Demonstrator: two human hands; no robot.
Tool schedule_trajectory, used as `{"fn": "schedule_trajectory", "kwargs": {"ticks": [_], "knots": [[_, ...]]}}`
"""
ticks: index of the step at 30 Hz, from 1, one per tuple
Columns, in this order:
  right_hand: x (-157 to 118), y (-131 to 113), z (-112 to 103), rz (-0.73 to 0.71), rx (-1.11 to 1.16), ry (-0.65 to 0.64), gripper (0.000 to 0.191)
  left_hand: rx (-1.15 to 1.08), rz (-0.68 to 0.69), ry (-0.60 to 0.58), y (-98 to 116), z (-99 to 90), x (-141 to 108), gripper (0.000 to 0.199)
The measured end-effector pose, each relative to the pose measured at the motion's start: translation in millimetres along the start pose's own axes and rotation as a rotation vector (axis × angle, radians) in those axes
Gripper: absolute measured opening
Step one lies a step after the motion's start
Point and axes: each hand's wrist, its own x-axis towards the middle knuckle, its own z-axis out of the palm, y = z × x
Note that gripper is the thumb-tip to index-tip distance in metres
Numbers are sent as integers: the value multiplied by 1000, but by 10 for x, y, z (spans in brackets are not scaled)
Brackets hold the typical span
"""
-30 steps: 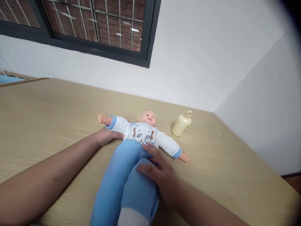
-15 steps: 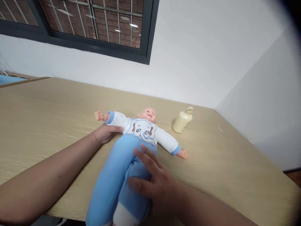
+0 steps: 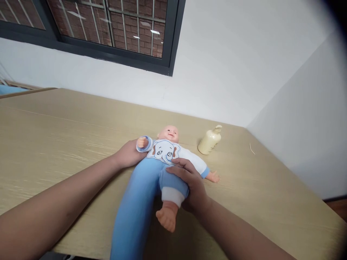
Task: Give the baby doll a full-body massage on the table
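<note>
A baby doll [image 3: 162,150] lies on its back on the table, head pointing away from me. It wears a white top with an elephant face on the chest and light-blue trousers. My left hand [image 3: 130,153] is closed on the doll's side by its raised arm; my fingertips are hidden under the doll and its sleeve. My right hand [image 3: 193,182] is wrapped round the bent leg near the hip, with fingers resting across the blue cloth. That leg's bare foot [image 3: 167,216] points toward me. The other leg stretches down out of view.
A cream pump bottle [image 3: 210,141] leans in view to the right of the doll's head. Farther right lies a thin pale strip [image 3: 252,148]. The wooden table [image 3: 67,122] meets a white wall below a dark-framed window [image 3: 135,61].
My right hand has gone from lying loosely over the leg to holding it, and the leg is now bent up toward the body. My left hand has folded the doll's arm inward.
</note>
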Motion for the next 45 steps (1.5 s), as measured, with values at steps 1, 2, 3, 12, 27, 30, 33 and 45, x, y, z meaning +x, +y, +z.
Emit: {"fn": "schedule_trajectory", "kwargs": {"ticks": [1, 2, 3, 12, 27, 30, 33, 45], "knots": [[32, 13, 7, 15, 20, -14, 46, 70, -17, 7, 26, 7, 8, 34], [66, 25, 10, 26, 46, -30, 45, 125, -28, 8, 49, 15, 18, 34], [100, 36, 12, 31, 74, -47, 44, 171, -32, 10, 69, 23, 29, 34], [150, 84, -34, -37, 113, -35, 41, -258, -75, 173, -68, 164, 42, 29], [-160, -298, 95, -443, -229, -535, 44, -1190, -450, 108, -153, 171, 58, 42], [-189, -290, 162, -446, -316, -614, 40, -1199, -506, 156, -144, 196, 65, 45], [-187, -253, 152, -460, -307, -593, 39, -1144, -446, 312, -105, 235, 73, 48], [-20, -70, 0, -45, 91, 30, 44, 37, -8, 319, 58, 128, -50, 42]]}}
